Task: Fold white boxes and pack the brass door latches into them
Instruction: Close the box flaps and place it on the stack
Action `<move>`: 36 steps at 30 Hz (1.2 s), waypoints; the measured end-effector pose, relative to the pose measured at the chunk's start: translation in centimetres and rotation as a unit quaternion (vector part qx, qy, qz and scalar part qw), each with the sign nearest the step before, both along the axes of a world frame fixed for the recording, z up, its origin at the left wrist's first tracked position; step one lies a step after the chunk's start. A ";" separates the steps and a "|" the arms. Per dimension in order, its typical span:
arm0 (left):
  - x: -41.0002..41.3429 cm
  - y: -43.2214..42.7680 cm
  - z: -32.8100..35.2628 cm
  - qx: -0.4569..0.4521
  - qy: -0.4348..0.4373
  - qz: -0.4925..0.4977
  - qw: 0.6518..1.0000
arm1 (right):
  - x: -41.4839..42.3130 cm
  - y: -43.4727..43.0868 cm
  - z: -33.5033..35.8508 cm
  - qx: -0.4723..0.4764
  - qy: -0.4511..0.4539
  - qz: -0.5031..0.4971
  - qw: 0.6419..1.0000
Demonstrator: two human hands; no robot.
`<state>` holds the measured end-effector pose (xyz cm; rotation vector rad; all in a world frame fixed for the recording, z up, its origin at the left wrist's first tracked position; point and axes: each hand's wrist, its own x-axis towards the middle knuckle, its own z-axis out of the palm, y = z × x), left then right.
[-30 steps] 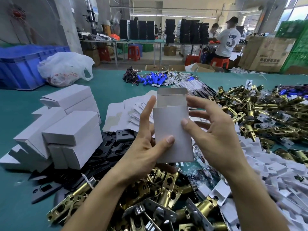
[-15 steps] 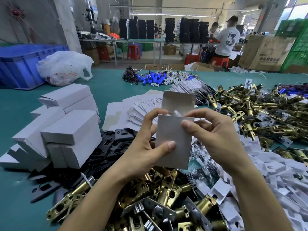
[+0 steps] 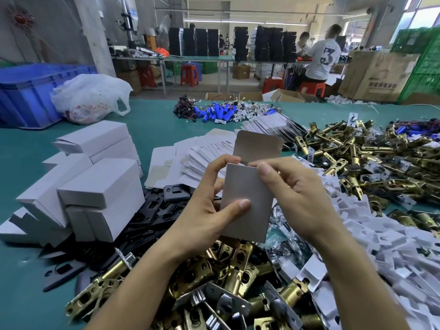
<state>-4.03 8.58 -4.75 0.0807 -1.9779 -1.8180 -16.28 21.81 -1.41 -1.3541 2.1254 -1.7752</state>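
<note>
Brass door latches (image 3: 214,282) lie heaped on the green desk (image 3: 154,120) right below the wrists, and a second, wider heap of latches (image 3: 371,151) spreads at the right. Folded white cardboard boxes (image 3: 95,182) are stacked at the left. Black metal plates (image 3: 154,210) spill beside them, and white plastic inserts (image 3: 381,236) are strewn at the right.

Above the near heap both hands hold one flat white cardboard box (image 3: 247,201) upright, its top flap (image 3: 258,146) standing open. The left hand (image 3: 204,210) grips the box's left edge, thumb pressed flat on the front face and fingers curled behind. The right hand (image 3: 300,194) pinches the top edge near the right corner with curled fingertips. A fan of unfolded box blanks (image 3: 207,153) lies just behind.

Far back, a seated person's white shirt (image 3: 323,55) bears a large "3". The print on the brown carton (image 3: 378,75) is too blurred to read.
</note>
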 end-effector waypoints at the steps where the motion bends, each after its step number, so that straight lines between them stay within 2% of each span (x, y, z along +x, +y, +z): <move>1: 0.0 0.0 0.0 -0.004 0.003 0.005 1.000 | 0.0 0.0 0.0 0.025 0.020 -0.007 0.999; 4: -0.1 0.0 -0.2 -0.021 0.006 0.004 1.000 | 0.2 0.3 0.4 0.080 0.032 -0.018 0.996; 12: -0.3 0.0 -0.5 -0.032 -0.003 -0.015 0.999 | -0.1 1.3 1.0 0.158 0.050 0.034 0.986; 15: -0.2 0.1 -0.3 -0.019 -0.004 -0.013 1.000 | -0.1 1.1 1.0 0.123 0.027 0.038 0.991; 18: -0.1 0.1 -0.2 -0.010 -0.008 -0.009 1.000 | -0.1 1.0 1.0 0.004 -0.025 0.018 1.000; 20: -0.1 0.0 -0.2 -0.014 -0.012 -0.009 1.000 | -0.3 1.1 0.9 -0.078 -0.067 -0.003 0.995; 22: -0.1 -0.1 -0.3 -0.017 -0.016 -0.014 1.000 | -0.5 1.1 0.9 -0.120 -0.128 -0.008 0.984; 31: -0.2 -0.5 -0.6 -0.027 -0.017 -0.004 0.999 | -0.4 1.0 0.8 -0.096 -0.201 0.089 0.971; 36: -0.2 -0.4 -0.7 -0.028 -0.017 -0.004 0.999 | -0.4 0.9 0.6 -0.088 -0.187 0.050 0.977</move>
